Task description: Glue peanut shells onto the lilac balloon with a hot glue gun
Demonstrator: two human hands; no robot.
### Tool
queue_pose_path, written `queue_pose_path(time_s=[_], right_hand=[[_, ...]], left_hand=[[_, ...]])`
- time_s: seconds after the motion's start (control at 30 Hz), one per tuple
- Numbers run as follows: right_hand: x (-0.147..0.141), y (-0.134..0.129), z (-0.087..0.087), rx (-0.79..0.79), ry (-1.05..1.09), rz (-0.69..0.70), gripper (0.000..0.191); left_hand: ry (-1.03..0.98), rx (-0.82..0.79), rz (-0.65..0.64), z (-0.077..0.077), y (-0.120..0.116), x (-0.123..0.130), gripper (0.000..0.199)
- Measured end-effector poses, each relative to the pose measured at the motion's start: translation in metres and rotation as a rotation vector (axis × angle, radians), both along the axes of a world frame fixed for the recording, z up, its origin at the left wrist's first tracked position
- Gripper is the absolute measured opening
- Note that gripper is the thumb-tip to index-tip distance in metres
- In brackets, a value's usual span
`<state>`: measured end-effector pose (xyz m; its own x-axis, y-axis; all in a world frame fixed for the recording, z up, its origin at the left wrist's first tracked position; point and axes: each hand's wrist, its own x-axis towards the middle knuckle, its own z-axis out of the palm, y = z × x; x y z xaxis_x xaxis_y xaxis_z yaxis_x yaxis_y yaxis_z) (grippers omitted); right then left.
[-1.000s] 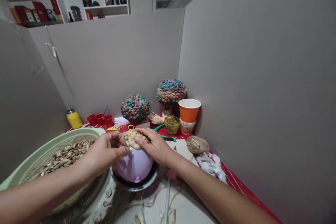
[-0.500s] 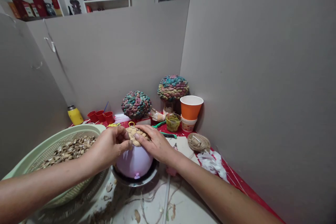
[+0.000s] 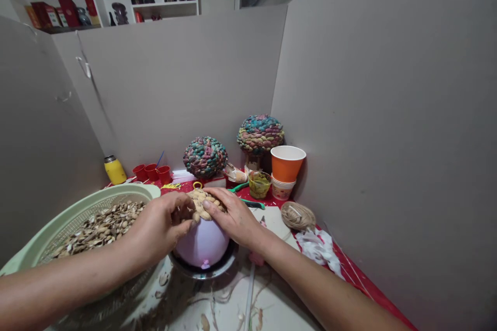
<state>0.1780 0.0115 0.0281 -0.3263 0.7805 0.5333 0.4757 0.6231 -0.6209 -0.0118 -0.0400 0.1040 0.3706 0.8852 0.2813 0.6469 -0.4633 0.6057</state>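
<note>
Two hands: left [image 3: 165,223] fingers nearly closed at the shell cluster [image 3: 201,204], right [image 3: 236,217] spread over it. Cluster tops lilac balloon [image 3: 204,244] in bowl [image 3: 217,271]. Likely light, brittle; balloon slippery, poppable. Cup gently.

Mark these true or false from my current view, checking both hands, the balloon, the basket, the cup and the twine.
1. The purple balloon sits in a dark bowl. True.
2. The right hand is inside the basket. False: it rests on the tan shells atop the balloon.
3. The green basket holds shell pieces. True.
4. The orange cup lies on its side. False: it stands upright.
5. The coil of twine is left of the balloon. False: it is to the right.
6. The left hand is beside the balloon. True.
</note>
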Motion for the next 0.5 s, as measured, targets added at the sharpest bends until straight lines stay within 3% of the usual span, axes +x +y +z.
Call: queue_pose_path(time_s=[0.5], right_hand=[[-0.0012, -0.0015, 0.0010, -0.004, -0.011, -0.009, 0.039]], left_hand=[[0.267, 0.191, -0.015, -0.0089, -0.0060, -0.0006, 0.007]])
